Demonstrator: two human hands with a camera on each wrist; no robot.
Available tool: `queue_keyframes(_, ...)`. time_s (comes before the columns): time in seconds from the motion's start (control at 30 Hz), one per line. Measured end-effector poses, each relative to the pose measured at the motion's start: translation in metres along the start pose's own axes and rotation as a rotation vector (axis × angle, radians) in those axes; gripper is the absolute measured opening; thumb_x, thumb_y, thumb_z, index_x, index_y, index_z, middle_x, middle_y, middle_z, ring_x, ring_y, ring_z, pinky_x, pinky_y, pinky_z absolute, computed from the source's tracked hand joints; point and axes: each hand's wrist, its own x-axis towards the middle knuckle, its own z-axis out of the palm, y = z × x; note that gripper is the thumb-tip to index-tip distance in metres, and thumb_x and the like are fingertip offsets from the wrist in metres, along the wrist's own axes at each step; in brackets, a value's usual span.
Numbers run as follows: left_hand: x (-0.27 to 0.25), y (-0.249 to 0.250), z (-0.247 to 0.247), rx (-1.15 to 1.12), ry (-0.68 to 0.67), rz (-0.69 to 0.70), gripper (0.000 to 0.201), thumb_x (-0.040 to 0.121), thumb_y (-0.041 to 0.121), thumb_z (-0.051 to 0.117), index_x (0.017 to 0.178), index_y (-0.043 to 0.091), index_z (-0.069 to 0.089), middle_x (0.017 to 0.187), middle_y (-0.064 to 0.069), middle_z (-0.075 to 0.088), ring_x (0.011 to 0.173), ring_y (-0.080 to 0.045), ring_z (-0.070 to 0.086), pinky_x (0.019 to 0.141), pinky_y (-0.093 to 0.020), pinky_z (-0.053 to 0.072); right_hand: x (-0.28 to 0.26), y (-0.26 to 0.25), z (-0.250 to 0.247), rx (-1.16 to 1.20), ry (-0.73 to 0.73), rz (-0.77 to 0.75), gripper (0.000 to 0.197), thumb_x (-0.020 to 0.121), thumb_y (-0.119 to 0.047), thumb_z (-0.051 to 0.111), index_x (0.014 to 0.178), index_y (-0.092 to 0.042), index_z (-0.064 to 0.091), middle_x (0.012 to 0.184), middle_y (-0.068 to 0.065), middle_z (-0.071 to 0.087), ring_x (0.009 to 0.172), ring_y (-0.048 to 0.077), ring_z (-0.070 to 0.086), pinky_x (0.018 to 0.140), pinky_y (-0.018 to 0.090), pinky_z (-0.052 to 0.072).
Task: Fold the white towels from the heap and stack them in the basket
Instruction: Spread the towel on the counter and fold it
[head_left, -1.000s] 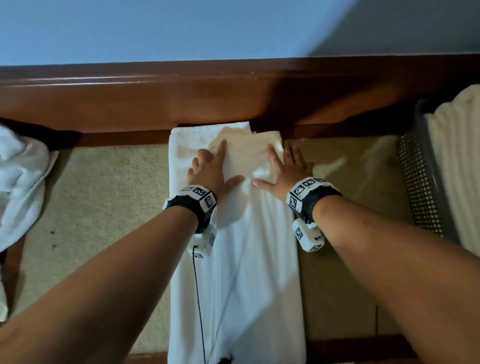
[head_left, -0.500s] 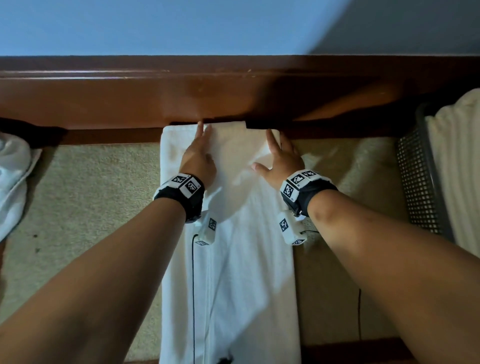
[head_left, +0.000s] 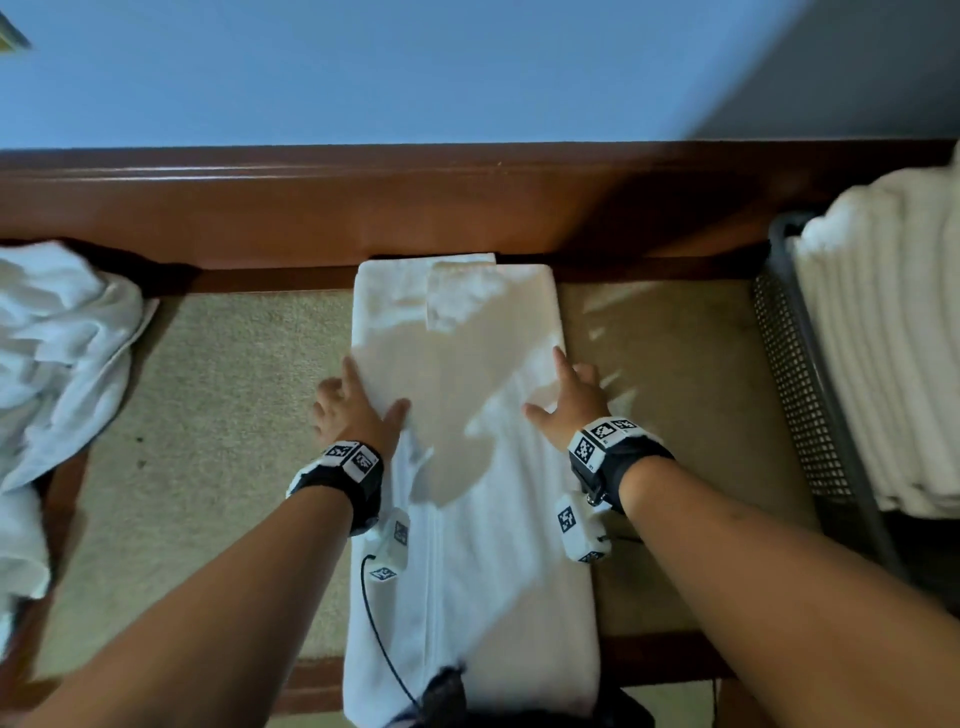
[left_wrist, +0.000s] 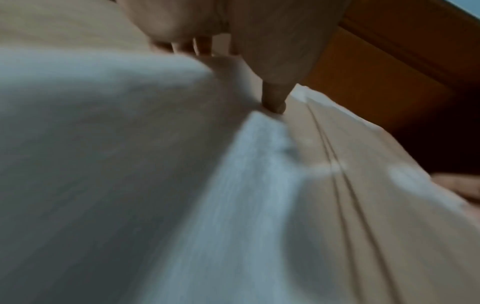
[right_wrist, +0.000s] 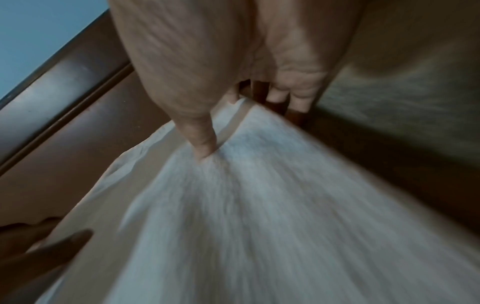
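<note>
- Leftmost, a heap of white towels (head_left: 57, 364) is lying crumpled on the beige pad (head_left: 218, 415), with part of it spilling over the pad's left edge
- Behind everything, a dark wooden rail (head_left: 363, 208) is running across the head view under a blue wall (head_left: 415, 67)
- Next, the left hand (head_left: 353, 410) is sitting at the left edge of the long folded towel (head_left: 498, 561); its thumb is lying on top of the cloth and its fingers are reaching along the side, apparently tucking under the edge, so it seems to be grasping the towel's left edge
- Seen from the left wrist camera, the left thumb (left_wrist: 275, 102) is pressing down into the towel (left_wrist: 182, 185), though the picture is blurred and the other fingers are barely showing
- Centrally, the folded towel is stretching as a narrow strip from the rail toward the person, lying flat on the pad, with a doubled layer at its far end
- Further right, the right hand (head_left: 569, 400) is mirroring the left at the towel's right edge, thumb on top, fingers down the side, grasping that edge
- Seen from the right wrist camera, the right thumb (right_wrist: 202, 144) is digging into the towel (right_wrist: 259, 226) while the fingers (right_wrist: 298, 98) are curling below the edge, and the left hand's fingers (right_wrist: 52, 246) are showing at the lower left
- Both wrists are wearing black bands with printed markers
- Rightmost, a dark mesh basket (head_left: 800, 395) is standing on the pad's right side, well apart from the hands, holding a stack of folded white towels (head_left: 883, 338)
</note>
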Motion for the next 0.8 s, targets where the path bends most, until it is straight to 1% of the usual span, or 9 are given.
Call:
queue_keyframes(0.1, -0.026, -0.030, 0.004, -0.259, -0.089, -0.059, 0.084, 0.078, 0.041, 0.077, 0.145, 0.019, 0.032, 0.137, -0.015, 0.042, 0.120, -0.038, 0.051, 0.103, -0.052, 0.045, -0.032, 0.018, 0.016, 0.028, 0.000, 0.102, 0.098, 0.089, -0.040, 0.069, 0.159, -0.026, 0.002, 0.160, 0.013, 0.017, 0.147, 0.033, 0.025, 0.118, 0.041, 0.028)
queue_keyframes(0.17, -0.046, -0.041, 0.000, -0.271, -0.135, -0.069, 0.078, 0.078, 0.040, 0.078, 0.140, 0.014, 0.038, 0.130, -0.015, 0.054, 0.115, -0.037, 0.057, 0.098, -0.049, 0.048, -0.051, 0.026, 0.025, 0.069, -0.024, 0.132, 0.101, 0.089, -0.040, 0.071, 0.159, -0.023, 0.002, 0.164, 0.010, 0.014, 0.150, 0.032, 0.018, 0.120, 0.043, 0.023)
queue_keyframes(0.3, -0.084, -0.058, 0.001, -0.217, -0.190, -0.099, 0.065, 0.080, 0.036, 0.079, 0.129, 0.005, 0.050, 0.122, -0.017, 0.063, 0.108, -0.035, 0.061, 0.088, -0.040, 0.049, -0.086, 0.043, 0.038, 0.201, -0.067, 0.162, 0.098, 0.086, -0.038, 0.075, 0.158, -0.014, 0.013, 0.161, 0.005, 0.027, 0.146, 0.025, 0.032, 0.119, 0.038, 0.027)
queue_keyframes(0.4, -0.111, -0.073, 0.004, -0.192, -0.238, -0.097, 0.061, 0.079, 0.043, 0.079, 0.124, 0.006, 0.060, 0.114, -0.014, 0.068, 0.100, -0.032, 0.066, 0.083, -0.038, 0.054, -0.117, 0.061, 0.049, 0.263, -0.063, 0.189, 0.088, 0.082, -0.040, 0.078, 0.150, -0.012, 0.029, 0.144, 0.004, 0.049, 0.130, 0.026, 0.051, 0.107, 0.034, 0.041)
queue_keyframes(0.5, -0.143, -0.092, 0.007, -0.194, -0.290, -0.090, 0.055, 0.079, 0.046, 0.077, 0.118, 0.009, 0.065, 0.106, -0.010, 0.071, 0.087, -0.027, 0.065, 0.077, -0.034, 0.053, -0.151, 0.079, 0.061, 0.302, -0.092, 0.234, 0.077, 0.079, -0.045, 0.080, 0.138, -0.014, 0.041, 0.125, -0.001, 0.060, 0.107, 0.023, 0.062, 0.094, 0.032, 0.048)
queue_keyframes(0.6, -0.179, -0.114, 0.011, -0.217, -0.324, -0.093, 0.050, 0.080, 0.044, 0.078, 0.114, 0.010, 0.068, 0.103, -0.007, 0.072, 0.083, -0.024, 0.064, 0.074, -0.031, 0.051, -0.183, 0.093, 0.075, 0.338, -0.136, 0.246, 0.071, 0.073, -0.051, 0.082, 0.126, -0.014, 0.051, 0.121, -0.002, 0.065, 0.104, 0.022, 0.065, 0.092, 0.034, 0.051)
queue_keyframes(0.67, -0.202, -0.126, 0.010, -0.238, -0.354, -0.111, 0.051, 0.078, 0.045, 0.080, 0.113, 0.010, 0.070, 0.099, -0.007, 0.072, 0.083, -0.024, 0.066, 0.074, -0.032, 0.053, -0.205, 0.099, 0.080, 0.357, -0.142, 0.233, 0.063, 0.072, -0.050, 0.083, 0.118, -0.015, 0.056, 0.114, -0.004, 0.067, 0.099, 0.019, 0.066, 0.085, 0.030, 0.050)
queue_keyframes(0.73, -0.225, -0.138, 0.012, -0.252, -0.385, -0.131, 0.052, 0.076, 0.047, 0.080, 0.114, 0.012, 0.070, 0.095, -0.005, 0.069, 0.084, -0.023, 0.067, 0.074, -0.031, 0.053, -0.227, 0.107, 0.085, 0.425, -0.127, 0.222, 0.052, 0.070, -0.045, 0.087, 0.107, -0.019, 0.061, 0.099, -0.006, 0.070, 0.086, 0.011, 0.066, 0.074, 0.023, 0.051)
queue_keyframes(0.8, -0.251, -0.151, 0.015, -0.279, -0.412, -0.151, 0.053, 0.075, 0.046, 0.083, 0.115, 0.014, 0.070, 0.096, -0.003, 0.067, 0.085, -0.022, 0.065, 0.074, -0.028, 0.050, -0.248, 0.118, 0.093, 0.482, -0.183, 0.221, 0.047, 0.067, -0.040, 0.091, 0.101, -0.019, 0.066, 0.092, -0.008, 0.072, 0.080, 0.005, 0.067, 0.068, 0.018, 0.050)
